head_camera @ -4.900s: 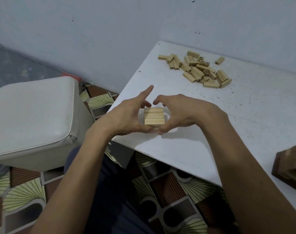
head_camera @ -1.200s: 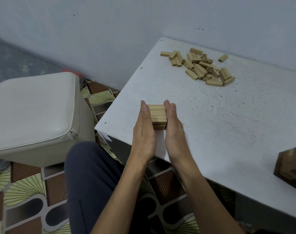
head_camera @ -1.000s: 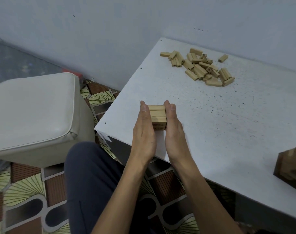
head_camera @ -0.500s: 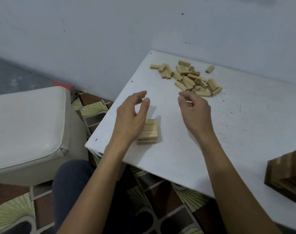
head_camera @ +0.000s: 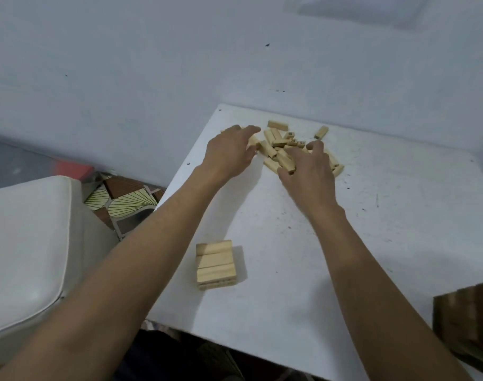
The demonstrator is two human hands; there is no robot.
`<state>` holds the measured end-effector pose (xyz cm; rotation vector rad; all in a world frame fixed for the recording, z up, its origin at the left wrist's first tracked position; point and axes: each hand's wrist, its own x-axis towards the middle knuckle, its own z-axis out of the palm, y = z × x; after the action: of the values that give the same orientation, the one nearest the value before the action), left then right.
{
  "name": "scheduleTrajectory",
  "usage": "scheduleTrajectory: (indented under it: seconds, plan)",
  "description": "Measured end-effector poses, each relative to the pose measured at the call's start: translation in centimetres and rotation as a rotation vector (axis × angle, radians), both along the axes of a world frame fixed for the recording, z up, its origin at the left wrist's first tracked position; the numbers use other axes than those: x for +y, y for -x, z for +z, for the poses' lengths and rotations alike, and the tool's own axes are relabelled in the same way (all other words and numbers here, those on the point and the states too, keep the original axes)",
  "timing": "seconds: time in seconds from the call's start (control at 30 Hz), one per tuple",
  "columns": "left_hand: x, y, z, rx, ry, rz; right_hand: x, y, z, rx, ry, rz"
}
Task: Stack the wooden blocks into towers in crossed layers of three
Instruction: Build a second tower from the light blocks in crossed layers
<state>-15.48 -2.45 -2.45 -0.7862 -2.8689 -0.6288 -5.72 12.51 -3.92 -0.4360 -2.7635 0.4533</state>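
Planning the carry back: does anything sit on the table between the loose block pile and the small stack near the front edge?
Nothing visible does: only bare table lies between the loose pile and the stack.

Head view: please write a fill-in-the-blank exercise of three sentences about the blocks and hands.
The top layer of the short stack of pale wooden blocks has ___ blocks side by side.
The left hand and the right hand reach into the loose pile of wooden blocks at the ___ end of the white table.
A dark brown wooden tower shows at the picture's ___ edge.
Missing words: three; far; right.
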Motion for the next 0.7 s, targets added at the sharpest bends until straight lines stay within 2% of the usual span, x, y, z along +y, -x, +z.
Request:
scheduleTrajectory:
  seconds: [0.23, 0.7]
  plan:
    - [2.0, 2.6, -0.9, 0.019, 0.174, -0.010, 1.0, 1.3, -0.7, -0.061, -0.174, -0.035]
    - [0.3, 2.2, -1.9, 0.082, -0.061, 0.004, 2.1, 1.8, -1.6, 0.044, -0.320, -0.052]
